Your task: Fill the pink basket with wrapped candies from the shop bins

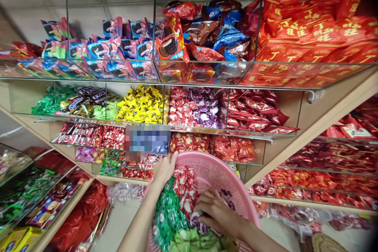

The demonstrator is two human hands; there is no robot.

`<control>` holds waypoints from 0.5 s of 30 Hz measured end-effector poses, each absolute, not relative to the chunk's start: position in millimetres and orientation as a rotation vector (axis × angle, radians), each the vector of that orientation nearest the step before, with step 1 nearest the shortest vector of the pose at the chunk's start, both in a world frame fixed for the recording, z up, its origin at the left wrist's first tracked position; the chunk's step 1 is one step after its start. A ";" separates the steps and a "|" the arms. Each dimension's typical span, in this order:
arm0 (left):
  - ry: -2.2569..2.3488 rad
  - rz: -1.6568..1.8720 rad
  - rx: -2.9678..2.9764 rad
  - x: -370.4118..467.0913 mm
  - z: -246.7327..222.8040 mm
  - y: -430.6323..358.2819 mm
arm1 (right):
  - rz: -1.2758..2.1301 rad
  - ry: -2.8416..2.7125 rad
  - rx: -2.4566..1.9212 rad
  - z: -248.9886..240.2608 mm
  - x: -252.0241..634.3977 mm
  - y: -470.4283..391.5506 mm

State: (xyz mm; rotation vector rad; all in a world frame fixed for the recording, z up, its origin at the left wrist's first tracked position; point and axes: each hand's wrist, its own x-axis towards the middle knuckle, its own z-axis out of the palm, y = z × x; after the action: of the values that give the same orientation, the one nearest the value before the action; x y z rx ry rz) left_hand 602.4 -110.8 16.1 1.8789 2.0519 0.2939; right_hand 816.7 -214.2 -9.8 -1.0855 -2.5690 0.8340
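A pink plastic basket (236, 183) with a perforated wall is in front of me, holding wrapped candies. My left hand (165, 168) is closed on its far left rim. Inside, my right hand (218, 210) reaches in from the right, fingers curled over purple-and-white wrapped candies (201, 225); its palm side is hidden. Green wrapped candies (167, 212) lie along the left, red-and-white candies (186, 185) behind them, and pale green packets (195, 242) at the near side. A few more purple candies (228, 199) rest against the right wall.
Glass-fronted shelves (191, 75) stand ahead, with dividers between compartments. Yellow candies (143, 104), red-and-purple candies (195, 106) and red packets (313, 27) fill some compartments. More stocked shelves flank both sides. A red plastic bag (84, 216) sits low at the left.
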 end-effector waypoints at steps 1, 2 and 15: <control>2.052 0.291 1.880 602.5 16.4 -111.0 | 0.829 -2.562 -1.092 -10.5 816.7 -214.6; 2.053 0.288 1.880 602.6 16.7 -111.2 | 0.822 -2.556 -1.095 -10.8 816.7 -215.2; 2.057 0.293 1.877 602.5 14.4 -112.3 | 0.825 -2.136 -1.398 -16.8 811.8 -161.6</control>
State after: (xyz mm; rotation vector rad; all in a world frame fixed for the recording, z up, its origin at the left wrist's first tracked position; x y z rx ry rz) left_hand 602.5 -112.3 14.4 1.8767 2.0566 0.2928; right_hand 811.8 -161.6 -16.8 -1.3983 -2.1359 0.8246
